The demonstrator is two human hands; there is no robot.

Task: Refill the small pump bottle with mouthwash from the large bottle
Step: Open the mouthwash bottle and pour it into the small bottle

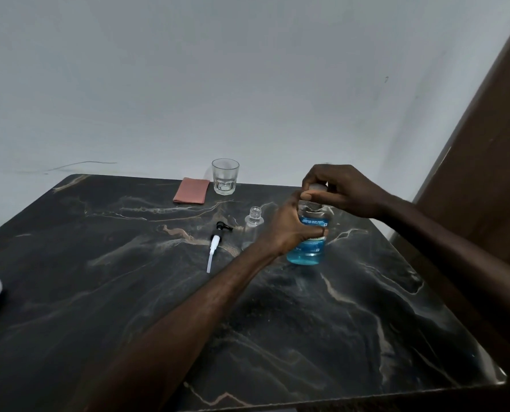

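A dark marble-patterned table [99, 292] stands against a plain pale wall [188, 84]; right of the table rises a brown wooden panel [485, 173].

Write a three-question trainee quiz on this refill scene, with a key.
1. True or false: the pump head is screwed onto the small clear bottle.
2. Which hand wraps the body of the large mouthwash bottle? A) left hand B) right hand C) neither
3. Fill in: the glass tumbler stands beside a folded ____ cloth at the table's far edge.

Key
1. False: it lies on the table, left of the open-necked bottle.
2. A: the left hand grips the body while the right hand closes over the cap.
3. Pink.
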